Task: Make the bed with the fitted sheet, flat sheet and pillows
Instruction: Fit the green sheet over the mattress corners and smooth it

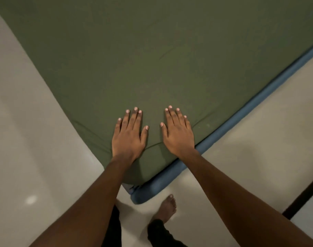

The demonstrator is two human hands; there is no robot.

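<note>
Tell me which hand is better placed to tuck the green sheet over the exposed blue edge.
Probably the right hand. It lies flat on the green sheet right beside the exposed blue mattress edge. The left hand rests toward the sheet's other side, farther from it.

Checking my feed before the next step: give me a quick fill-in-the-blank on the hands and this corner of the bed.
1. Both the left hand and the right hand lie ____ on the green sheet.
2. The mattress edge showing below the sheet is ____ in colour.
3. One bare ____ stands on the floor near the corner.

Missing words: flat; blue; foot
</note>
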